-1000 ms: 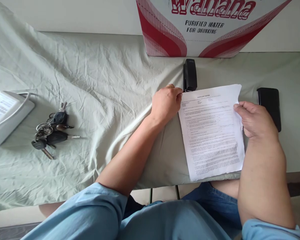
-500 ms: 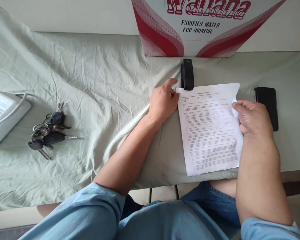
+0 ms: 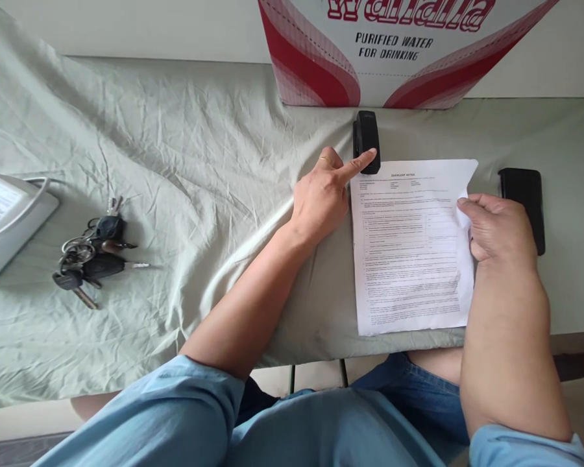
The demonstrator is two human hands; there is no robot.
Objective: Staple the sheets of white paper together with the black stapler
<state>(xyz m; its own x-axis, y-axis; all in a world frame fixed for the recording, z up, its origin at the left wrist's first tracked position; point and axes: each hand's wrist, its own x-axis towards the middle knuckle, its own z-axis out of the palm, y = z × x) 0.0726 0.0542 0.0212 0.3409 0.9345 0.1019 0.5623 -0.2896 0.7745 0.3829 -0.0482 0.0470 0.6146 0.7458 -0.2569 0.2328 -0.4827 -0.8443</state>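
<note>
Two bare hands work a printed white paper sheet [image 3: 411, 250] on a wrinkled pale green cloth [image 3: 185, 162]. Far out to the left of the fingers sit a grey-white plastic device [image 3: 7, 217] and a bunch of dark keys on metal rings [image 3: 90, 256], well apart from everything in hand. The left hand [image 3: 321, 198] has its forefinger stretched out and the other fingers curled in; the fingertip rests on the near end of a black plastic stapler [image 3: 366, 139], which sits over the sheet's top left corner. Beyond that fingertip stands a red and white cardboard water carton [image 3: 403, 52]. The right hand [image 3: 499, 230] has thumb and fingers pinched on the sheet's right edge, which buckles under them. Just right of those fingers lies a black flat phone [image 3: 523, 204].

A one-finger press looks weak: the stapler could skid on the loose cloth, or the staple could land off the corner. The buckled edge may crease, and a tug from the right could pull the corner out.
</note>
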